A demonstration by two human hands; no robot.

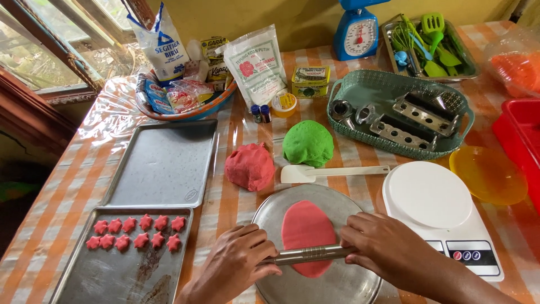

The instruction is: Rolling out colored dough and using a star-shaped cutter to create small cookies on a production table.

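At the left, a baking tray [73, 270] had been laid with eleven small red star shapes [136, 232] in two rows, while most of its surface was bare. Behind it a second, larger tray [163, 163] was seen without any pieces. The left hand [236, 262] was curled over one end of a metal rolling pin [306, 254], the fingers pressed down on it. The pin was laid across a flattened oval of red dough [306, 228], which rested on a round metal plate [337, 281]. The right hand [388, 247] was closed over the pin's other end. Beyond the plate, a lump of red dough [250, 166], a mound of green dough [307, 143] and a white spatula [332, 171] were left untouched. By this showing, only a small share had been cut; the sheet was judged uncut, and most dough unrolled.
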